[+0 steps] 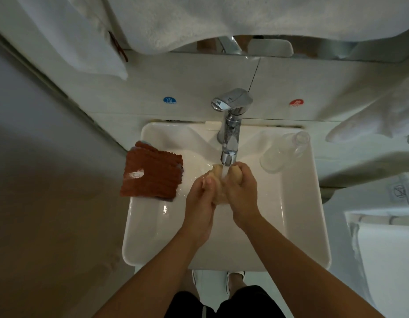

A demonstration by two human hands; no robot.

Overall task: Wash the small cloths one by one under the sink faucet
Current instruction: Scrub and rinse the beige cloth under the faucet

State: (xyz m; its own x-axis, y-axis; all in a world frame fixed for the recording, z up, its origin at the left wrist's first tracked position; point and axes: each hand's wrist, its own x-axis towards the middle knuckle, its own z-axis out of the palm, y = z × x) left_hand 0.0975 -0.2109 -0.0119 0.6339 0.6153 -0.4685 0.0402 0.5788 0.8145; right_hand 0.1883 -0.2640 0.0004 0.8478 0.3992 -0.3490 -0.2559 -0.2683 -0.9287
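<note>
Down at the bottom of the frame, my two forearms reach up into the white sink [139, 244], which fills the middle of the picture. My left hand [200, 198] and my right hand [241, 191] meet just above the centre, and both have their fingers curled round one pale yellow cloth [218, 197], bunched tight between them. The grip of each hand is clenched on that cloth, the left on its left part, the right on its right part, with a bit of cloth poking out above my left fingers. A stream of water [224, 176] falls between my hands onto the cloth, straight from the spout of the chrome faucet [231, 136] just above them.

To the left of centre, a stack of rust-brown cloths [150, 175] lies over the sink's left rim, with a white smear on the top one. At right of centre, on the sink's right ledge, a clear glass [283, 150] lies on its side.

Farther up, on the wall, a blue cold sticker [169, 100] sits left of the faucet and a red hot sticker [296, 103] right of it. White towels [176, 21] hang across the top of the frame.
</note>
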